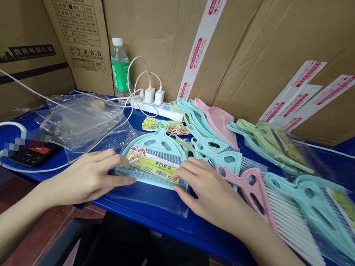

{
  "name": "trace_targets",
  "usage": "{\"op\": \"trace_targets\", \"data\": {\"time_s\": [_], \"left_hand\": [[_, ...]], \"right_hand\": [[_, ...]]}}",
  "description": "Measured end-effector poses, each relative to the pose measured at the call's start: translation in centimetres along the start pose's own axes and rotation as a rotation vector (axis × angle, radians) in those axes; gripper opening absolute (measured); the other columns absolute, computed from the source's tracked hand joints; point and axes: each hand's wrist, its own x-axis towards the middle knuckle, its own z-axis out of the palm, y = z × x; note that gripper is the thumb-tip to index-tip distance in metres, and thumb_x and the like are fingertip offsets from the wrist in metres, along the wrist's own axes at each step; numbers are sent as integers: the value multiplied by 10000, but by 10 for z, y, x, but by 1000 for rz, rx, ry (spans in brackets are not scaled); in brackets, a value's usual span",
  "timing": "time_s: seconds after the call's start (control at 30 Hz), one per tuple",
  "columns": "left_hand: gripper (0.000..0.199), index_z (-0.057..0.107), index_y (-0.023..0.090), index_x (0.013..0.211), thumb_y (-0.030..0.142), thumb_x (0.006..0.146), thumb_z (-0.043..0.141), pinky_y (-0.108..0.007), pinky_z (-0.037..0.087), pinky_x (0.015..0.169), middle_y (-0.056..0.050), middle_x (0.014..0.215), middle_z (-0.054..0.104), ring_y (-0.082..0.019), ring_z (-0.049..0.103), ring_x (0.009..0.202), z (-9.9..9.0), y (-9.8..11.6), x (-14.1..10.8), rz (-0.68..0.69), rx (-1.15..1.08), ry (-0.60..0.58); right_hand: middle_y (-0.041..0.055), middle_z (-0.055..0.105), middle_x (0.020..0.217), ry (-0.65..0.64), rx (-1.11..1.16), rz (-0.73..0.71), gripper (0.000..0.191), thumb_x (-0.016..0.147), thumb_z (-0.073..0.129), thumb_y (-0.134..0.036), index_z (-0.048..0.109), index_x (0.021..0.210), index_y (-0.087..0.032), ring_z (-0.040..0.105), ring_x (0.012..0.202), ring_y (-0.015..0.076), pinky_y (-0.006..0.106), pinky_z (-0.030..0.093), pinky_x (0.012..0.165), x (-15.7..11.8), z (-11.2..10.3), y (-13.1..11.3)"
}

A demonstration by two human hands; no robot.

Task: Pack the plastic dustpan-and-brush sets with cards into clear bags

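A light blue dustpan and brush set (153,145) lies in front of me in a clear plastic bag, handle pointing away. Across its bristles runs a yellow-green printed card (153,164). My left hand (88,176) grips the set's left side, thumb at the near edge and fingers by the card's end. On the opposite side my right hand (208,192) holds it in the same way, thumb low and fingers curled over the card's right end. The bag's loose lower end (159,202) spreads toward the table's front edge.
Loose brushes and dustpans, including a pink brush (253,189), lie to the right. Bagged sets (330,213) sit farther right. Empty plastic bags (77,118) and a phone (36,154) are at left. Behind stand a bottle (119,71), a power strip (167,112) and spare cards (178,128).
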Motion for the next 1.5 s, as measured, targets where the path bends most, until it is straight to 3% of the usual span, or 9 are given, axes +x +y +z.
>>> {"op": "trace_targets", "data": {"time_s": [0.13,0.27,0.37,0.57,0.73,1.03,1.5], "left_hand": [[309,708,253,1123,150,959,468,-332,504,779,-79,1170,658,-201,584,911,6,7,11,52,104,22],[266,706,227,1110,165,963,493,-343,499,851,-81,1229,659,-217,590,1057,15,11,17,71,148,37],[254,700,208,1116,180,967,497,-342,502,827,-84,1201,679,-218,606,1030,18,13,18,70,189,64],[246,691,199,1130,198,959,516,-342,512,824,-92,1211,681,-220,623,1021,15,15,19,56,205,55],[271,681,201,1157,227,973,483,-352,529,852,-102,1243,668,-233,625,1069,16,15,21,38,199,1],[376,672,118,1146,366,986,439,-444,486,1004,-165,1417,534,-312,512,1266,23,22,19,-44,137,-64],[488,669,94,1171,438,997,371,-505,494,989,-203,1413,524,-360,482,1291,27,37,24,-137,145,-60]], "right_hand": [[31,631,746,37,-28,-14,214,932,463,-106,571,767,-191,548,739,188,338,440,713,2,4,-1],[27,640,777,69,-28,-5,124,917,548,-165,574,798,-190,548,765,190,330,430,714,3,6,-2],[38,645,802,95,-78,-14,91,869,654,-242,595,830,-186,552,795,208,334,420,707,2,8,-2],[42,637,762,89,-126,-34,175,907,508,-113,591,769,-181,537,754,195,330,397,702,4,12,-2],[36,631,734,111,-96,-5,213,920,461,-102,587,770,-188,536,734,192,328,398,710,5,10,-5],[30,628,713,154,-96,-18,230,925,447,-109,584,758,-185,511,700,182,328,392,711,5,10,-5],[25,628,721,122,-84,-18,205,915,475,-100,582,764,-187,532,703,180,322,373,719,5,10,-5]]}}
